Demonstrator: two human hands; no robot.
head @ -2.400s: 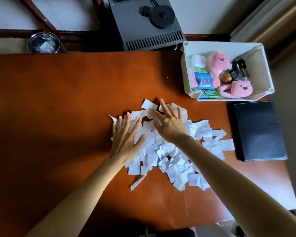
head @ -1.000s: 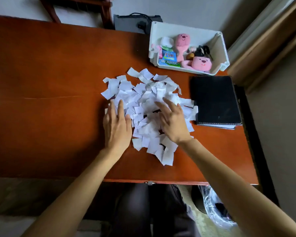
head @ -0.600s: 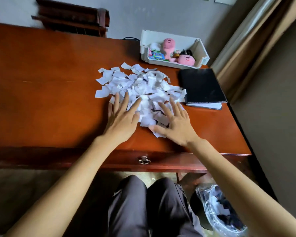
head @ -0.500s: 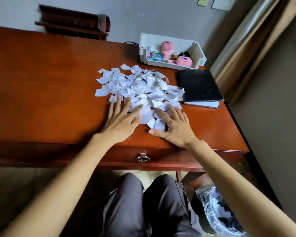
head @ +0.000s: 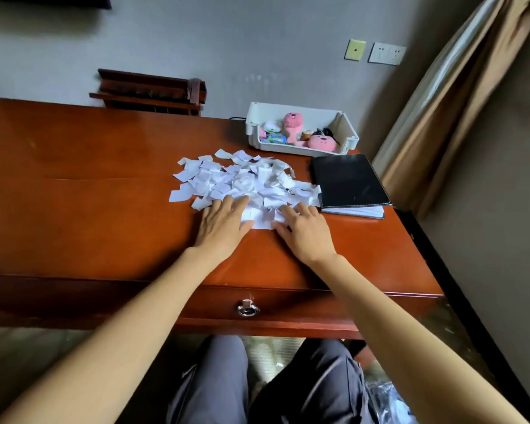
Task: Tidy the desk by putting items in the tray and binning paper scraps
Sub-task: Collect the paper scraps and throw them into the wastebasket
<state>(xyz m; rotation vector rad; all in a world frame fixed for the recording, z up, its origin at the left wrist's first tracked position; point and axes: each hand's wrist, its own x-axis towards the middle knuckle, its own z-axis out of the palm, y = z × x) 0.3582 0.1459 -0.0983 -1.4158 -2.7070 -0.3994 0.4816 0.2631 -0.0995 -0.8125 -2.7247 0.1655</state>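
Wooden desk [head: 74, 209], as I view it; white paper scraps [head: 242, 182] piled mid-desk; white tray [head: 318, 117] far right; black notebook [head: 349, 182] right of the pile; left hand [head: 224, 224] and right hand [head: 306, 234] flat, fingers spread, on the pile's near edge.

The paper scraps [head: 245, 182] are showing plain white against a desk [head: 89, 209] that is gleaming glossy reddish-brown. The tray [head: 300, 110] is looking off-white, its plush toys [head: 320, 142] showing pink (a blue-and-green packet [head: 276, 138] beside them). The notebook [head: 349, 179] is showing black, the curtain [head: 441, 117] tan, the wall [head: 257, 41] grey, the trousers [head: 214, 387] dark grey.
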